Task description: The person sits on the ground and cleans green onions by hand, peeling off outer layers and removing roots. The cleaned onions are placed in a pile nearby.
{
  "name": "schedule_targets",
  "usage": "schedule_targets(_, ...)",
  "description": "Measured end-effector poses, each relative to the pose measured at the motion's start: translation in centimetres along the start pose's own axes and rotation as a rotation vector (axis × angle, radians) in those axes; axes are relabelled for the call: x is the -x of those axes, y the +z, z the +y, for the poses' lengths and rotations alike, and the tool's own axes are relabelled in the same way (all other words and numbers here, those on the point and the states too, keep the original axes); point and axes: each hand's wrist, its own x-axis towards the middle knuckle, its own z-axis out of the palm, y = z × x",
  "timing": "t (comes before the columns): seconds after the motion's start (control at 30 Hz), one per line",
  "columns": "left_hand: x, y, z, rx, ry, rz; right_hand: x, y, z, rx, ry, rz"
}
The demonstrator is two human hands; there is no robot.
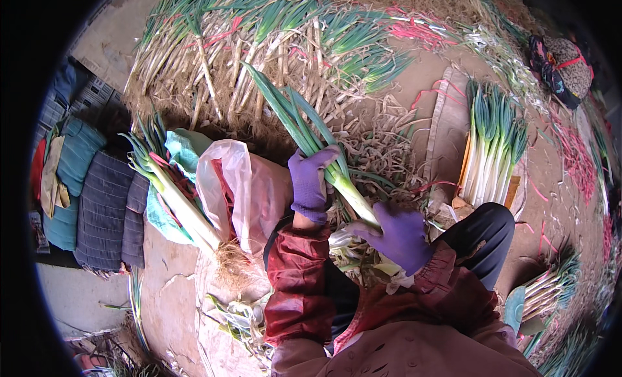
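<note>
A large green onion (352, 192) with long green leaves slants across the space before my lap. My left hand (309, 182), in a purple knitted glove, grips it where the leaves meet the pale stalk. Lower down, my right hand (401, 236), gloved alike, holds the white end of the stalk; the root end is hidden by that hand. Peeled leaves and husks (374, 267) lie between my legs beneath it. To the left, a few green onions with roots (184, 204) lean on a teal bag, beside a translucent pink plastic bag (243, 192).
Unpeeled green onions (218, 61) are heaped at the back. A stack of peeled ones (493, 148) lies right, by my knee. Dry peelings (388, 148) cover the ground ahead. Folded quilted cloths (102, 207) stand at left; pink ties (573, 153) are scattered at right.
</note>
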Motion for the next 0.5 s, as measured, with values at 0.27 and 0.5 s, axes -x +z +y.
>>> schedule_targets(0.27,0.6,0.5,1.0,0.011,-0.106,0.032,-0.2,0.7,0.5,-0.105,0.006,0.008)
schedule_targets(0.5,0.6,0.2,0.6,-0.010,-0.066,0.007,-0.1,1.4,1.1,-0.382,0.100,0.000)
